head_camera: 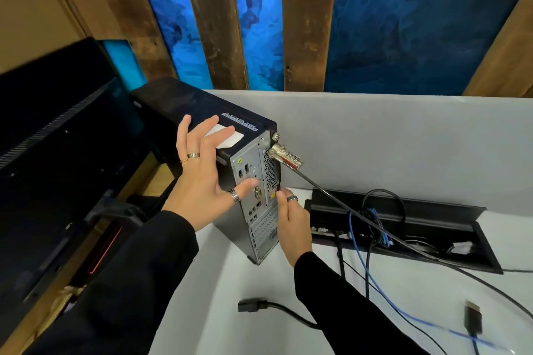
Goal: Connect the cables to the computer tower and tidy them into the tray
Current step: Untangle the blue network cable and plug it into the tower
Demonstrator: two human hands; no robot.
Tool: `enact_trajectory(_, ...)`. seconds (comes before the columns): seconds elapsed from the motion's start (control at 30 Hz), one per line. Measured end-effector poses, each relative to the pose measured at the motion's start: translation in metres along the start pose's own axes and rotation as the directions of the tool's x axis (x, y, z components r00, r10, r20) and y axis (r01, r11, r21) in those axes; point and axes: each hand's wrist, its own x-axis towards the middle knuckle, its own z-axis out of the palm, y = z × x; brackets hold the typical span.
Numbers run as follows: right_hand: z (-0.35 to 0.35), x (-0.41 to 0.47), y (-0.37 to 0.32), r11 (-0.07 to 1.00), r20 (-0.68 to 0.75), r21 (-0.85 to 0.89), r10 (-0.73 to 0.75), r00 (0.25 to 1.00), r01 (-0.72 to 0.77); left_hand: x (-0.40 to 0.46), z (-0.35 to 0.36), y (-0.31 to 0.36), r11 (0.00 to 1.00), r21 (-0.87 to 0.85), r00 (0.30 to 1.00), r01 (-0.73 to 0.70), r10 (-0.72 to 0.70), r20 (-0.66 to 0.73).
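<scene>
A black computer tower point(202, 106) stands on the white desk with its metal rear panel point(253, 181) facing me. My left hand point(204, 170) rests spread over its top rear corner, thumb on the panel. My right hand point(291, 219) grips the panel's right edge. A combination lock point(284, 155) with a dark cable hangs from the upper rear. A black power plug point(251, 305), a blue cable point(383, 294) and a black flat plug point(473, 317) lie loose on the desk. The black cable tray point(450, 207) sits recessed at the right, holding several cables.
A black monitor point(57, 153) stands at the left, its stand close to the tower. A grey partition point(403, 141) backs the desk point(239, 274). Wooden planks and blue panels rise behind it.
</scene>
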Motion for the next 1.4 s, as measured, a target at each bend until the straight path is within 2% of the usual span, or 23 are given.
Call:
enact_trajectory(0.23, -0.004, -0.007, -0.011, 0.998, 0.083, 0.038, 0.044, 0.996, -0.047, -0.004, -0.005, 0.000, 1.000, -0.012, 1.000, -0.009, 0.009, 0.000)
enact_trajectory(0.4, -0.028, -0.025, -0.014, 0.995, 0.185, 0.008, 0.097, 0.978, -0.100, -0.015, -0.001, 0.009, 1.000, -0.008, 0.997, 0.009, -0.010, -0.080)
enact_trajectory(0.6, -0.089, -0.057, 0.002, 0.984, 0.152, -0.122, 0.148, 0.977, -0.130, -0.039, 0.006, 0.036, 1.000, -0.015, 0.982, -0.018, 0.014, -0.189)
enact_trajectory(0.73, -0.147, -0.075, 0.026, 0.949, 0.044, -0.190, 0.266, 0.963, -0.253, -0.060, 0.023, 0.071, 0.988, 0.040, 0.960, -0.152, 0.157, -0.233)
enact_trajectory(0.83, -0.186, -0.080, 0.048, 0.881, -0.004, -0.300, 0.383, 0.924, -0.367, -0.068, 0.049, 0.093, 0.959, 0.052, 0.949, -0.280, 0.284, -0.133)
enact_trajectory(0.9, -0.204, -0.081, 0.064, 0.816, 0.039, -0.430, 0.445, 0.895, -0.387, -0.072, 0.072, 0.104, 0.949, 0.019, 0.949, -0.313, 0.314, -0.038)
enact_trajectory(1.07, -0.206, -0.087, 0.093, 0.768, 0.224, -0.556, 0.506, 0.833, -0.318, -0.085, 0.120, 0.122, 0.968, -0.021, 0.964, -0.251, 0.251, 0.083)
enact_trajectory(1.13, -0.200, -0.089, 0.100, 0.775, 0.253, -0.570, 0.481, 0.839, -0.272, -0.095, 0.135, 0.126, 0.970, -0.058, 0.964, -0.234, 0.240, 0.112)
enact_trajectory(1.2, -0.194, -0.088, 0.102, 0.778, 0.235, -0.584, 0.433, 0.870, -0.230, -0.106, 0.149, 0.126, 0.976, -0.134, 0.971, -0.173, 0.192, 0.140)
enact_trajectory(1.23, -0.193, -0.088, 0.101, 0.776, 0.217, -0.595, 0.405, 0.888, -0.209, -0.112, 0.155, 0.128, 0.976, -0.196, 0.981, -0.091, 0.122, 0.151)
enact_trajectory(1.3, -0.195, -0.088, 0.095, 0.782, 0.176, -0.601, 0.330, 0.927, -0.164, -0.123, 0.164, 0.133, 0.923, -0.333, 0.968, 0.192, -0.123, 0.217)
enact_trajectory(1.37, -0.202, -0.091, 0.085, 0.815, 0.149, -0.570, 0.225, 0.963, -0.102, -0.136, 0.174, 0.143, 0.771, -0.420, 0.870, 0.479, -0.354, 0.343)
enact_trajectory(1.4, -0.207, -0.093, 0.078, 0.837, 0.143, -0.542, 0.177, 0.974, -0.073, -0.142, 0.179, 0.149, 0.682, -0.451, 0.812, 0.575, -0.407, 0.419)
